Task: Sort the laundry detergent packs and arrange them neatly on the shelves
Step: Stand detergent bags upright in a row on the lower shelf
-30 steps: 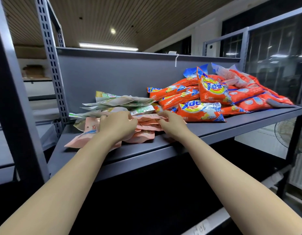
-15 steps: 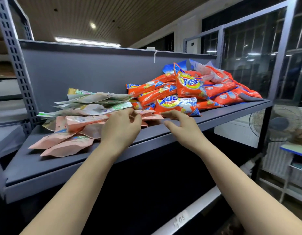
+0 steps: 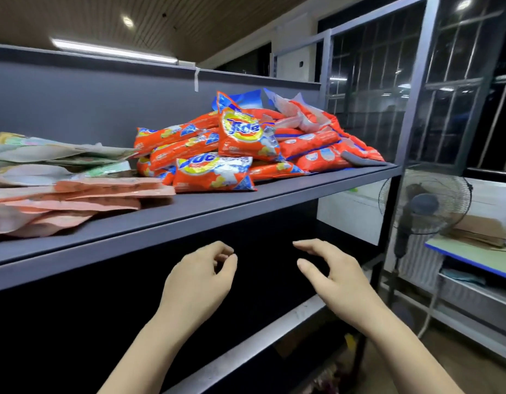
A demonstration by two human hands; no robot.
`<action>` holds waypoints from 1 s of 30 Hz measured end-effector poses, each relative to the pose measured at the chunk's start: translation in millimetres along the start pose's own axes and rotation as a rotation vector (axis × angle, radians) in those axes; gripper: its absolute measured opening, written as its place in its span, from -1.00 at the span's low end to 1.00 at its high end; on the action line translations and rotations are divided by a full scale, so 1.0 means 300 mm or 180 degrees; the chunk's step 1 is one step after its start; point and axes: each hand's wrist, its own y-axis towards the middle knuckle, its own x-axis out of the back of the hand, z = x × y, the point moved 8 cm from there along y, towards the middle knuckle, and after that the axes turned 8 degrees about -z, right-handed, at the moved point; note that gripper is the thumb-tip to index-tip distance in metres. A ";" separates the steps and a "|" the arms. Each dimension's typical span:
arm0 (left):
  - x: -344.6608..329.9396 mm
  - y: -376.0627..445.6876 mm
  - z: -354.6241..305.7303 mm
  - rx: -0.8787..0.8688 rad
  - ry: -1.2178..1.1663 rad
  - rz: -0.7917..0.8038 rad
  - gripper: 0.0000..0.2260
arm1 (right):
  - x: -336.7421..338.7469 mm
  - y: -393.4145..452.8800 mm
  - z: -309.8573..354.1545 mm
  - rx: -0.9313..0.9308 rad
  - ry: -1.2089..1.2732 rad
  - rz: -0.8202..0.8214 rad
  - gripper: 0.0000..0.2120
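Both our hands have dropped off the shelf (image 3: 206, 211): left hand (image 3: 199, 282) and right hand (image 3: 335, 277) hang below, relaxed, holding nothing. Pink packs (image 3: 104, 194) lie flat, long axes along the shelf; orange packs (image 3: 231, 155) heaped rightward.

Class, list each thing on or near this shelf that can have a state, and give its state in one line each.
Left hand: loosely curled, holding nothing.
Right hand: open, holding nothing.
Orange packs: heaped untidily.
Pink packs: lying flat, overlapping.
Green-and-white packs: lying flat, loosely stacked.
Shelf: front strip bare.
Fan: blades hard to tell.
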 end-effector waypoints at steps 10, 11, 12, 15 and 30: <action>-0.372 -0.121 -0.210 0.0224 -0.0134 0.0290 -0.90 | 0.278 -0.116 -0.384 -0.0386 -0.0101 0.0155 -0.73; -0.403 -0.123 -0.233 0.0233 -0.0158 0.0326 -0.90 | 0.303 -0.116 -0.417 -0.0426 -0.0128 0.0127 -0.73; -0.434 -0.123 -0.255 0.0225 -0.0174 0.0363 -0.90 | 0.325 -0.114 -0.447 -0.0458 -0.0135 0.0106 -0.74; -0.513 -0.110 -0.311 0.0175 -0.0190 0.0418 -0.91 | 0.371 -0.097 -0.518 -0.0501 -0.0123 0.0073 -0.72; -0.817 0.176 -0.492 0.0169 -0.0242 0.0212 -0.91 | 0.501 0.263 -0.854 -0.0346 -0.0294 0.0009 -0.72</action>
